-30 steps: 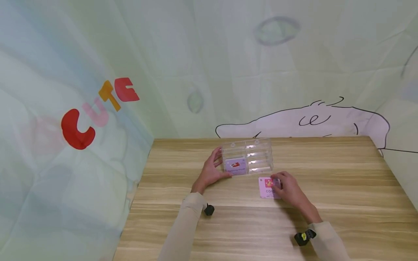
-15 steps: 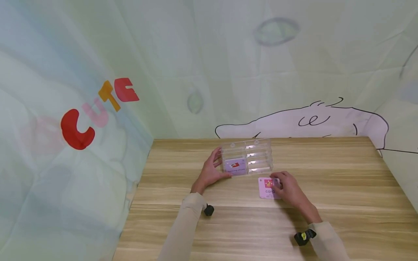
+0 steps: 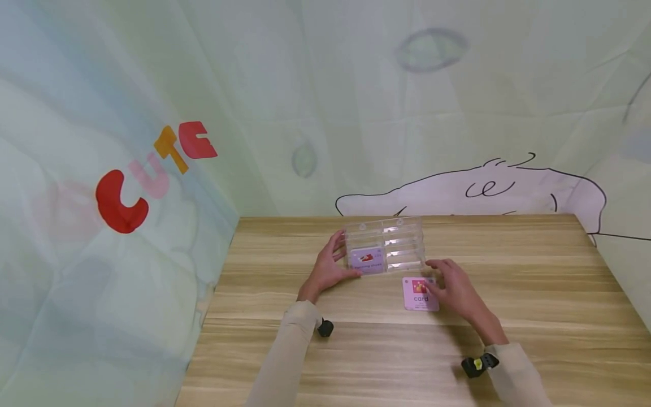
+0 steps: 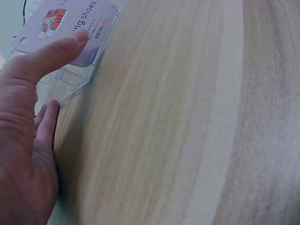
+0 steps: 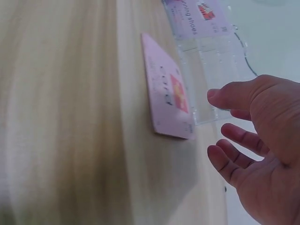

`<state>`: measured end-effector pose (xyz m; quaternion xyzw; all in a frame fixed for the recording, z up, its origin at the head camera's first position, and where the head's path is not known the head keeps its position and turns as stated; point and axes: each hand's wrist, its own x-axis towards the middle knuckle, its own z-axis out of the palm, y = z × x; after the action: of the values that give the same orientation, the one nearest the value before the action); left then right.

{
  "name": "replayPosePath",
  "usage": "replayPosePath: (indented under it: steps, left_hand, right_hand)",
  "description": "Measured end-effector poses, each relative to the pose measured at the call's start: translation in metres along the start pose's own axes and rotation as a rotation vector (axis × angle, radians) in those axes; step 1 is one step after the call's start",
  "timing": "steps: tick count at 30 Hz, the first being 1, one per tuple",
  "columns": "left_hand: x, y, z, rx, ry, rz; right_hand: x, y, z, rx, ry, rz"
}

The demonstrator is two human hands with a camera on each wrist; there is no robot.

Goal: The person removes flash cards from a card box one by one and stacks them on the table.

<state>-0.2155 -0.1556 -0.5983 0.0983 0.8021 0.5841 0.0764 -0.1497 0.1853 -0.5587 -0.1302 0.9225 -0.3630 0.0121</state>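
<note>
A clear plastic compartment tray [image 3: 404, 264] lies toward the back of the table, its rows split by a central divider. In its front left compartment sits a purple "running shoes" card [image 3: 367, 260]. My left hand [image 3: 328, 270] grips the tray's left side; in the left wrist view the thumb lies over the purple card [image 4: 42, 35] while the fingers reach along the side. A pink card [image 3: 417, 303] reading "card" rests on the table in front of the tray. Just right of it is my right hand [image 3: 456, 291], fingers loosely bent and apart, holding nothing; the right wrist view shows a gap to the pink card [image 5: 164, 101].
The wood-grain table [image 3: 534, 294] extends to both sides and in front of the tray. Behind it hangs a pale printed curtain [image 3: 356, 113], with another at the left bearing the letters "CUTE". A small black device [image 3: 475, 366] is strapped to the right wrist.
My right hand has let go of the pink card and shifted slightly up and right, uncovering its whole word. The left hand, tray and both cards stay in place.
</note>
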Motion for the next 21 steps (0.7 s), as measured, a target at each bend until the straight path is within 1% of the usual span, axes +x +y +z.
replayPosePath:
  steps: [3, 10, 14, 21]
  left_hand:
    - [0.000, 0.000, 0.000, 0.003, -0.001, -0.003]
    - [-0.001, 0.000, 0.000, 0.023, 0.004, -0.017]
    - [-0.001, 0.000, 0.000, 0.021, 0.002, -0.013]
    - [0.000, 0.000, 0.000, 0.015, -0.002, -0.022]
  right_hand:
    - [0.003, -0.003, -0.004, 0.002, 0.015, -0.025]
    - [0.013, -0.012, -0.006, 0.024, 0.052, -0.126]
    - [0.020, -0.018, -0.003, 0.038, 0.053, -0.163]
    - [0.032, -0.028, 0.007, 0.113, 0.045, -0.228]
